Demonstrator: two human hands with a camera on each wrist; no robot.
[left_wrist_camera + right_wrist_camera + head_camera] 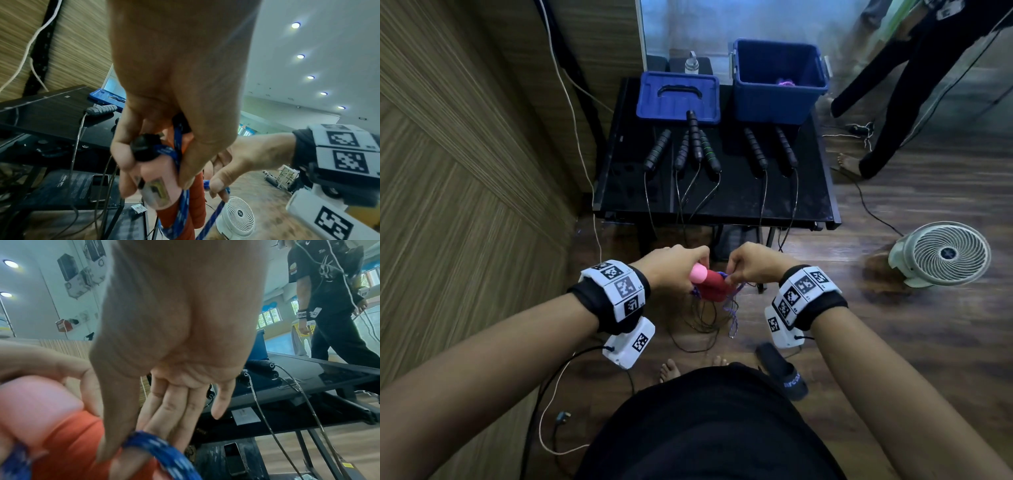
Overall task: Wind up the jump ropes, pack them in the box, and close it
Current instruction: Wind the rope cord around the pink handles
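Two hands met in front of me, below the near edge of the surface (715, 205). My left hand (674, 267) was clamped around the red-and-pink handles (709, 282) of a jump rope, fingers curled tight over them, and the left wrist view showed the blue braided rope (179, 146) wrapped across those handles under my thumb. My right hand (753, 265) was pinching that blue rope (156, 449) between thumb and forefinger, right beside the handles, the other fingers extended. A loose tail of it dangled toward the floor (893, 342). Up on the surface, six black handles (693, 138) lay in a row, their thin cords hanging over the near edge. Behind them sat the blue lid (678, 97), flat, with one handle's tip resting on its front lip, and to its right the open blue box (779, 80) with something purple at its bottom. A white fan (941, 253) stood on the floor to my right.
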